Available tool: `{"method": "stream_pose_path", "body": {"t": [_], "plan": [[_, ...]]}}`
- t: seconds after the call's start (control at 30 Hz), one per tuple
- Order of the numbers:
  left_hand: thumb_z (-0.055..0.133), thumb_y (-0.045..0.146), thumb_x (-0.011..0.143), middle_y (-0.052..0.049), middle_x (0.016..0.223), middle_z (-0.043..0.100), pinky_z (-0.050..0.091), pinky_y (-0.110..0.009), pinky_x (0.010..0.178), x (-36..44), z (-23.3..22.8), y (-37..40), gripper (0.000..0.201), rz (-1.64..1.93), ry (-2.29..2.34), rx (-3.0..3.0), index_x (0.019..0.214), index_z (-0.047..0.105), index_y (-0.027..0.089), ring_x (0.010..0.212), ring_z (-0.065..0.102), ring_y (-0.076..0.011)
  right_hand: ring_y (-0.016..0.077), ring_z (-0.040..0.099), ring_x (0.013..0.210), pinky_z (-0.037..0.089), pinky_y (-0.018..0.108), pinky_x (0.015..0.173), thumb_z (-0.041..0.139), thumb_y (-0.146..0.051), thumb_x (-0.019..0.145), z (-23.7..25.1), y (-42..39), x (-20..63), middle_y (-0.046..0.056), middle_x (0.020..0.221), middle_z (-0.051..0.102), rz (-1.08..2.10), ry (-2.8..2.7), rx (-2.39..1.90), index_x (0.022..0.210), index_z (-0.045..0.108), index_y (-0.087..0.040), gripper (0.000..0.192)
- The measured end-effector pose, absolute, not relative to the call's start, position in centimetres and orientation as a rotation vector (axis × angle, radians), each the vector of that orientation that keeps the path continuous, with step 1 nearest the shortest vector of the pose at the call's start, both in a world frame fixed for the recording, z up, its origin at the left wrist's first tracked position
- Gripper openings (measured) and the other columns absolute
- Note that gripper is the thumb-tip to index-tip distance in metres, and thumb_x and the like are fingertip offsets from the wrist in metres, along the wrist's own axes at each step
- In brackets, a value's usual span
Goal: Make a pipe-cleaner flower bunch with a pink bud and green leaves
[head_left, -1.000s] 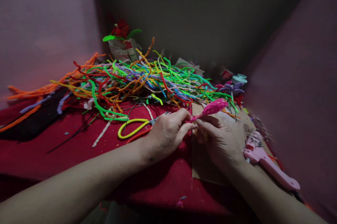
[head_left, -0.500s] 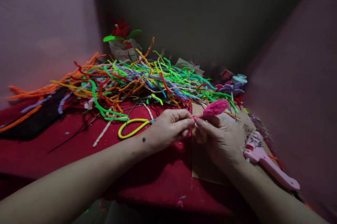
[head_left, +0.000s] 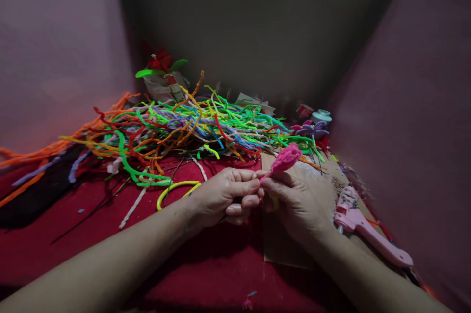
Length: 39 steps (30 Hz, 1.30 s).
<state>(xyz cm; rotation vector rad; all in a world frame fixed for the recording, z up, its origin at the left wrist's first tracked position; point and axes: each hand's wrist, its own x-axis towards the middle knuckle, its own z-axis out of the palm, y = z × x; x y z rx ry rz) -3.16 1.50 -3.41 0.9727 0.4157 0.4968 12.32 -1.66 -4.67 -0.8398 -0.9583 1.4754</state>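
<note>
Pinching pink bud (head_left: 286,158) stem: left hand (head_left: 221,195), right hand (head_left: 300,200) grips clamped, bud above.

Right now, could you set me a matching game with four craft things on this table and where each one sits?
Things:
1. pink bud
2. glue gun
3. scissors
4. purple flower

Places:
A. far right, behind the pipe cleaners
B. pinched between both hands
C. right of the right hand
D. just left of the left hand

Pairs: 1-B, 2-C, 3-D, 4-A

Home craft corner: pipe-cleaner heap (head_left: 191,124), glue gun (head_left: 368,232), red cloth (head_left: 73,234).
</note>
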Motion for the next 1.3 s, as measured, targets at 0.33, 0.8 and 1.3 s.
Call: {"method": "stream_pose_path", "body": {"t": [0.33,0.8,1.3], "plan": [[0.047,0.041,0.084,0.004,0.056,0.049,0.035,-0.017,0.044,-2.3,-2.0,0.1,0.031,0.791,0.903,1.594,0.07,0.054,0.015,0.046,0.046,-0.0062,0.0078,0.042,0.043,0.032,0.022,0.044,0.067,-0.028,0.072,-4.4,-1.6,12.3,-0.004,0.047,0.051,1.45,-0.977,-0.909,0.061,0.06,-0.017,0.017],[0.063,0.019,0.072,0.004,0.069,0.055,0.039,-0.017,0.05,-2.8,-0.2,0.6,0.01,1.204,0.837,1.419,0.079,0.057,0.016,0.053,0.046,-0.005,0.0077,0.039,0.04,0.024,0.023,0.042,0.063,-0.027,0.074,-3.9,-2.7,11.8,-0.004,0.042,0.048,1.585,-1.082,-0.898,0.062,0.063,-0.016,0.016],[0.065,0.032,0.073,0.0,0.074,0.057,0.037,-0.018,0.054,-2.7,2.2,2.0,0.025,0.917,0.775,1.532,0.089,0.062,0.013,0.059,0.047,-0.0068,0.0087,0.039,0.042,0.026,0.023,0.043,0.066,-0.024,0.07,-3.3,-3.6,11.6,-0.004,0.044,0.047,1.617,-1.186,-1.066,0.062,0.063,-0.018,0.01]]}}
